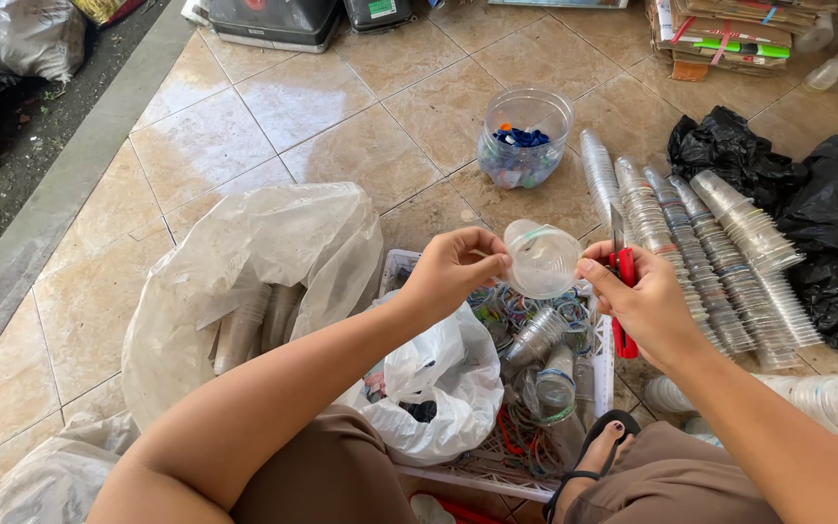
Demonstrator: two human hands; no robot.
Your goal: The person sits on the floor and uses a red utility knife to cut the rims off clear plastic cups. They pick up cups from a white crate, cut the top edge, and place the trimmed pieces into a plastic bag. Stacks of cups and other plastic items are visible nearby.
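1. Left hand [453, 272]: grip closed in a pinch, thumb + fingers on the near-left rim of a clear plastic cup [540, 257]. Cup is held in the air, mouth tilted toward the person, above the white crate [497, 475].
2. Right hand [642, 301]: grip closed round the red handle of a small cutter [621, 262], blade pointing up, just right of the cup; fingertips look to touch the cup's right rim, contact not fully clear.
3. So the cup sits between the two grips, touching the left one for sure.
4. Handling, judged: cup looks thin-walled, very light, flexy; prob. dents or cracks if squeezed mid-wall. Rim is the stiffest part, so the rim pinch seems the right place to hold. Smooth plastic, may be slippery w/ a loose pinch.
5. A coloured band or film remnant seems to run along the rim; too small to tell which.
6. Cutter: rigid, sharp edge close to the left fingers, so care is needed there.
7. Below the grips: crate holds more cups, cut rings and bands, plus a white plastic bag [443, 378].
8. Beyond the right grip: long nested stacks of clear cups [691, 252] lying on the tiled floor [196, 146], black bags [826, 223] further right.
9. Ahead of both grips: clear jar [526, 136] w/ coloured caps.
10. Left of the left grip: large clear sack [244, 262] w/ more cups inside.
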